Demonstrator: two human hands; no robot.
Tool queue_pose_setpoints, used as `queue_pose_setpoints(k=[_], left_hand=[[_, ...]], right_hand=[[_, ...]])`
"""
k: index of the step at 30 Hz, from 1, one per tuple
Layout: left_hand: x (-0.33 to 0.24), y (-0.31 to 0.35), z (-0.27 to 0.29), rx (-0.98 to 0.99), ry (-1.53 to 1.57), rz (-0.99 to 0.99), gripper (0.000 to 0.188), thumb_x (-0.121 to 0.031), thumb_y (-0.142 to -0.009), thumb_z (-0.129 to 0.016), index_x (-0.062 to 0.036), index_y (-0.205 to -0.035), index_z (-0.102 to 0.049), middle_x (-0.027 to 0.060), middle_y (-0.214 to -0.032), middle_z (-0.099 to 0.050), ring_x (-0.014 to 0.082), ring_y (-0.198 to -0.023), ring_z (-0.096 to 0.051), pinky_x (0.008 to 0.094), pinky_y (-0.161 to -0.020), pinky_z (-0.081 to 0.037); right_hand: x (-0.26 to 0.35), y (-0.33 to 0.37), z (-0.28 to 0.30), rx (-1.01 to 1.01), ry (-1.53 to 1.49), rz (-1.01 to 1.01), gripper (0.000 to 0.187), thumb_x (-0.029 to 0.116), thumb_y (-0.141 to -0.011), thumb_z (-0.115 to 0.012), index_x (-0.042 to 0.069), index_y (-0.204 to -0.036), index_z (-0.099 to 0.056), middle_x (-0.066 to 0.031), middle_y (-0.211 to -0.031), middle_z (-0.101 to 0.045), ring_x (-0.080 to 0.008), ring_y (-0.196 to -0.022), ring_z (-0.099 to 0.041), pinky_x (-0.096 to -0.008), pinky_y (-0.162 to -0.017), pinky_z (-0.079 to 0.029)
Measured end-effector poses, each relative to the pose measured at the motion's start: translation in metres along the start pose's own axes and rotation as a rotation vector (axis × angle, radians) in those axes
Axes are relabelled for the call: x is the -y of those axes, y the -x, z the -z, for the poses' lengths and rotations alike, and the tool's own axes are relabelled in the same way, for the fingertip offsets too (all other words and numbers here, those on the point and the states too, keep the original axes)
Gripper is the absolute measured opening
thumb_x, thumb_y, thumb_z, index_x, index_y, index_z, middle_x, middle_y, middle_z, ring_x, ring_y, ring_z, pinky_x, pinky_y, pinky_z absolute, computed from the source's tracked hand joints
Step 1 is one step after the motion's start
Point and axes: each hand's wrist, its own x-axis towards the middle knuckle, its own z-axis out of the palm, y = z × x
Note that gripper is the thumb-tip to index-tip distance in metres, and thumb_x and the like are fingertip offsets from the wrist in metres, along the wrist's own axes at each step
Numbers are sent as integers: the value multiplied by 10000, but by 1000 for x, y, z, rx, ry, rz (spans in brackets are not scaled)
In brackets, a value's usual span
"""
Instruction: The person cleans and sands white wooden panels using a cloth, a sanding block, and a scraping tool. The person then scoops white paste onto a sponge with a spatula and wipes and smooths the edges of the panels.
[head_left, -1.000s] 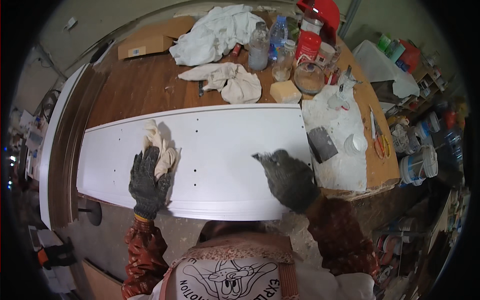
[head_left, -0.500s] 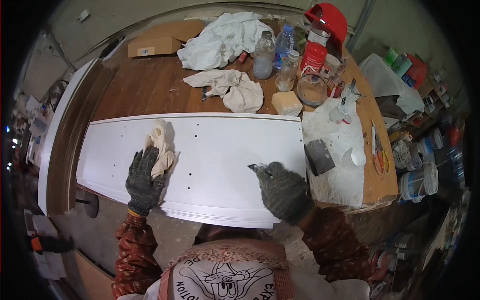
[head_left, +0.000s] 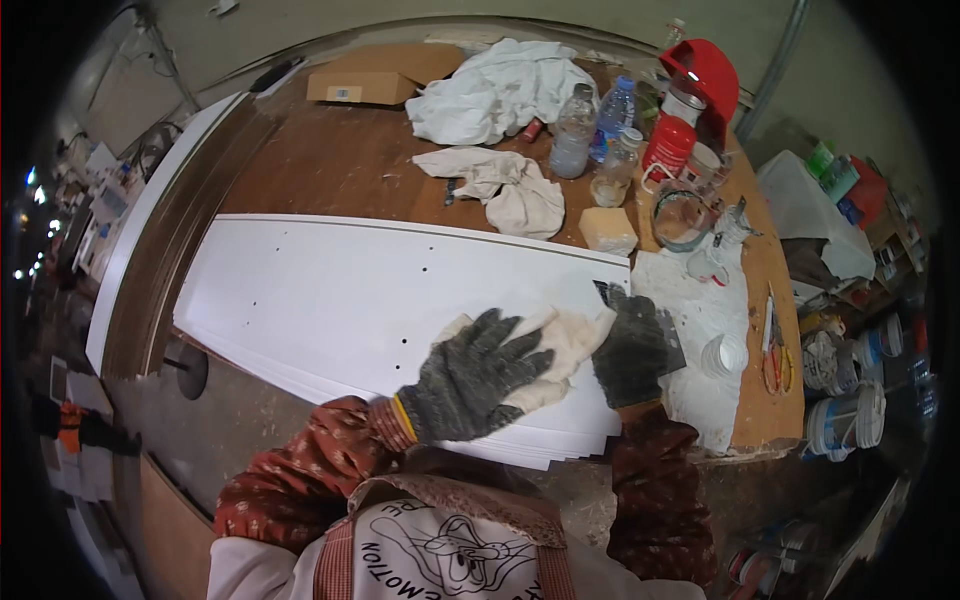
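White panel (head_left: 330, 285) is flat in front of you, top of a stack on the brown table (head_left: 320, 150); its near edges overhang toward you. Looks like coated board: stiff, probably fairly heavy, smooth enough to slip on the one beneath, corners likely to chip. Best hold would be both long edges, hands well apart.

Beige cloth (head_left: 575, 345) should be light, soft and limp — bunch it and press with a flat palm. It lies on the panel near the right end. Your left hand (head_left: 475, 382) is over it, fingers extended and slightly spread; can't tell if any fold is pinched underneath. Your right hand (head_left: 632, 345) is just beside the cloth, at the panel's right end, and looks clamped on a small dark tool (head_left: 602, 290) (only the tip shows).

Counts: two hands, both gloved; one cloth under your left, two more on the table — white heap (head_left: 500, 90), beige rag (head_left: 520, 200). Three bottles grouped: grey-filled (head_left: 574, 140), blue-labelled (head_left: 613, 120), short white-capped (head_left: 615, 175). One cardboard box (head_left: 370, 85), one yellow block (head_left: 607, 232), one red canister (head_left: 669, 147), one dark flat sheet (head_left: 674, 345) partly behind your right hand. Panels in the stack: several, edges too tight to count.
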Motion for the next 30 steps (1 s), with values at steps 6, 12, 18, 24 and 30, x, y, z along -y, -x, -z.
queue_pose_setpoints(k=[6, 12, 18, 24, 30], left_hand=[[98, 60, 14, -107, -138, 794, 548, -259, -828, -612, -80, -1332, -493, 139, -1295, -553, 333, -1197, -512, 454, -1062, -355], [115, 77, 8, -161, -177, 718, 605, -317, -811, -636, -132, -1362, -467, 125, -1342, -511, 359, -1236, -462, 481, -1084, -308], [114, 77, 10, -157, -212, 699, 606, -319, -808, -646, -139, -1359, -472, 123, -1342, -512, 352, -1245, -458, 476, -1086, -308], [113, 76, 13, -159, -230, 689, 612, -271, -788, -662, -47, -1329, -483, 126, -1327, -532, 353, -1209, -489, 453, -1072, -343], [112, 73, 13, -154, -274, 670, 617, -267, -781, -672, -54, -1329, -485, 126, -1310, -545, 355, -1197, -500, 458, -1063, -353]], right_hand=[[12, 3, 37, 156, -172, 117, 346, 186, -847, -599, 88, -1178, -578, -130, -906, -612, -295, -687, -611, -420, -624, -500], [34, 0, 43, 180, -438, 384, 283, 160, -799, -653, 91, -1072, -624, -70, -771, -632, -259, -615, -615, -379, -526, -484], [39, -1, 48, 196, -308, 441, 324, 122, -790, -657, 71, -1107, -615, -59, -655, -591, -248, -560, -585, -376, -493, -455], [35, 7, 45, 186, -311, 441, 337, 112, -798, -639, 64, -1130, -603, -70, -656, -600, -252, -525, -580, -384, -464, -446], [35, 5, 45, 252, -330, 457, 362, 122, -810, -608, 60, -1166, -572, -89, -691, -638, -270, -561, -616, -391, -483, -470]])
